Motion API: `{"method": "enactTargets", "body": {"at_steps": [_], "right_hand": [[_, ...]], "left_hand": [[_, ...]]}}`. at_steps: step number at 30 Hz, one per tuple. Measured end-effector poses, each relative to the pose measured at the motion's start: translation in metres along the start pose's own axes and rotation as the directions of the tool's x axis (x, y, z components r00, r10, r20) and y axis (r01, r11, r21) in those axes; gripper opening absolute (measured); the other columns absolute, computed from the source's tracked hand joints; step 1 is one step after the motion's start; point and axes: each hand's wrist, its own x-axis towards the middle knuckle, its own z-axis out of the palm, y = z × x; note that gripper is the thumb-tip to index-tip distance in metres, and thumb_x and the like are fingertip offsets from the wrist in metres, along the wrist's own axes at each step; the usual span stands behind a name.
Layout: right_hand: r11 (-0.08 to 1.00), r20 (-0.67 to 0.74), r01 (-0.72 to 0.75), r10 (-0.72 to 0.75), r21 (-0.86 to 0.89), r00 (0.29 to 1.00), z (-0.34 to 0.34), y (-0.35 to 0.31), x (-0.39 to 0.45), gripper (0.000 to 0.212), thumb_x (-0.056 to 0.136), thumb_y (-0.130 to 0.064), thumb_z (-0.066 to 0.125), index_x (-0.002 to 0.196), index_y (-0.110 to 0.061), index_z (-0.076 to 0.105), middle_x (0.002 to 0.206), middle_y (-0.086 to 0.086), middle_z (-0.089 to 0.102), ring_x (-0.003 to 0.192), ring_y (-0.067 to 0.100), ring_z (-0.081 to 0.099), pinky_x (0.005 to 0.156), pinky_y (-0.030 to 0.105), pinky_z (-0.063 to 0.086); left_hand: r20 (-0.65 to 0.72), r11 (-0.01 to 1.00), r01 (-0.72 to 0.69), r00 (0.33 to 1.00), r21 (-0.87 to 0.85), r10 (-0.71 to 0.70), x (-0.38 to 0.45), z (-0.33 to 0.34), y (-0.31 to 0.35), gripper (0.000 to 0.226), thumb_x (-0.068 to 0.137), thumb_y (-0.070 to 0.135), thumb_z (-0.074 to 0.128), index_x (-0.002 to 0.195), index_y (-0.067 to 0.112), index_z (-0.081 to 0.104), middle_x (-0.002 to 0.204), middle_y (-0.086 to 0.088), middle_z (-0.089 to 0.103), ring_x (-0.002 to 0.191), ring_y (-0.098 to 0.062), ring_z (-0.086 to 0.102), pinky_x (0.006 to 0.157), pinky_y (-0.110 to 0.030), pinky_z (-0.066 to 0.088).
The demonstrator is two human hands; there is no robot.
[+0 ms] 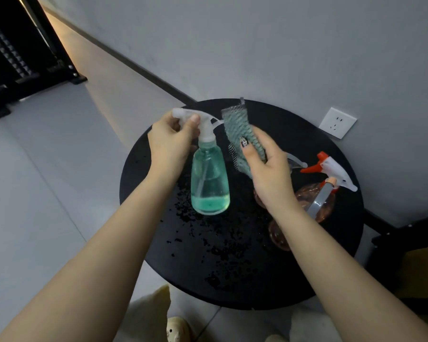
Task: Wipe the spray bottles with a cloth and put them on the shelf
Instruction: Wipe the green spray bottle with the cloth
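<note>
Green spray bottle (210, 180) gripped at its trigger head by left hand (169, 141); right hand (265, 169) pinches cloth (237, 134).

No readable text, label, brand, number or sign on anything in view.

Dim cool light, warm glow upper left, wide-angle edge warp, slight blur

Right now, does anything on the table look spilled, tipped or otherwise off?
Yes. The round black table looks speckled with droplets around the green spray bottle, and the orange-nozzled pink spray bottle seems to lie tipped over.
</note>
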Motion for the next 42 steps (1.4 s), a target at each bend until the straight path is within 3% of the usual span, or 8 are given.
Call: {"method": "enactTargets", "body": {"at_steps": [3,7,13,24,29,36,39,42], "right_hand": [[0.958,0.154,0.190,-0.159,-0.216,0.975,0.004,-0.001,-0.016,0.045,0.091,0.001,0.050,0.131,-0.019,0.052,0.126,-0.014,0.052,0.120,-0.002,0.046,0.104,0.011,0.033],[0.802,0.431,0.421,-0.230,-0.423,0.872,0.004,0.013,-0.031,0.048,0.091,-0.004,0.049,0.136,-0.019,0.048,0.146,-0.004,0.040,0.136,0.017,0.035,0.112,0.030,0.027],[0.661,0.615,0.580,-0.221,-0.477,0.757,-0.012,0.022,-0.052,0.047,0.093,-0.022,0.035,0.140,-0.021,0.042,0.151,-0.006,0.031,0.141,0.025,0.025,0.108,0.040,0.034],[0.443,0.790,0.833,-0.351,-0.332,0.502,-0.050,0.051,-0.096,0.035,0.092,-0.011,0.051,0.126,-0.017,0.055,0.138,-0.001,0.051,0.138,0.031,0.032,0.106,0.045,0.038],[0.458,0.744,0.798,-0.353,-0.392,0.568,-0.039,0.052,-0.082,0.046,0.089,-0.008,0.052,0.134,-0.018,0.044,0.141,0.000,0.046,0.138,0.028,0.031,0.112,0.039,0.031],[0.827,0.544,0.405,-0.148,-0.390,0.826,-0.015,0.033,-0.054,0.052,0.093,-0.026,0.031,0.145,-0.032,0.026,0.151,-0.027,0.012,0.143,0.002,0.010,0.112,0.009,0.010],[0.852,0.539,0.378,-0.139,-0.362,0.830,-0.013,0.029,-0.056,0.050,0.094,-0.033,0.032,0.144,-0.036,0.028,0.149,-0.033,0.011,0.143,0.000,0.008,0.111,0.008,0.009],[0.740,0.606,0.549,-0.243,-0.388,0.757,-0.016,0.033,-0.067,0.045,0.095,-0.022,0.039,0.140,-0.022,0.040,0.151,-0.014,0.026,0.144,0.017,0.017,0.115,0.030,0.021]], "left_hand": [[0.002,0.996,0.087,0.996,-0.028,-0.087,-0.015,-0.001,-0.003,0.016,0.084,0.027,0.062,0.068,0.030,0.063,0.090,-0.010,0.069,0.079,-0.023,0.070,0.064,-0.040,0.057],[-0.086,0.986,0.160,0.984,0.055,-0.155,-0.027,-0.002,-0.008,0.019,0.086,0.025,0.058,0.067,0.022,0.058,0.075,0.002,0.063,0.071,-0.011,0.058,0.066,-0.016,0.046],[-0.068,0.932,0.341,0.934,-0.122,-0.351,-0.036,-0.004,-0.017,0.024,0.082,0.028,0.063,0.067,0.010,0.062,0.072,-0.012,0.061,0.070,-0.025,0.058,0.070,-0.038,0.050],[0.000,0.876,0.428,0.899,-0.225,-0.439,-0.014,-0.015,-0.015,0.016,0.092,0.020,0.056,0.093,0.005,0.063,0.078,-0.012,0.067,0.059,-0.022,0.067,0.058,-0.030,0.057],[0.046,0.881,0.439,0.898,-0.176,-0.438,-0.015,-0.008,-0.016,0.017,0.092,0.022,0.056,0.090,0.007,0.063,0.083,-0.014,0.067,0.065,-0.025,0.067,0.060,-0.031,0.057],[0.073,0.893,0.435,0.900,-0.115,-0.429,-0.024,-0.001,-0.020,0.026,0.091,0.025,0.056,0.098,0.002,0.066,0.082,-0.013,0.066,0.063,-0.022,0.063,0.065,-0.032,0.050],[0.069,0.882,0.452,0.892,-0.131,-0.447,-0.023,-0.002,-0.021,0.028,0.091,0.026,0.056,0.099,0.002,0.065,0.086,-0.015,0.068,0.069,-0.025,0.066,0.071,-0.036,0.051],[0.066,0.880,0.454,0.891,-0.141,-0.449,-0.020,-0.006,-0.021,0.023,0.092,0.025,0.055,0.092,0.003,0.063,0.080,-0.013,0.065,0.062,-0.023,0.065,0.059,-0.029,0.054]]}}
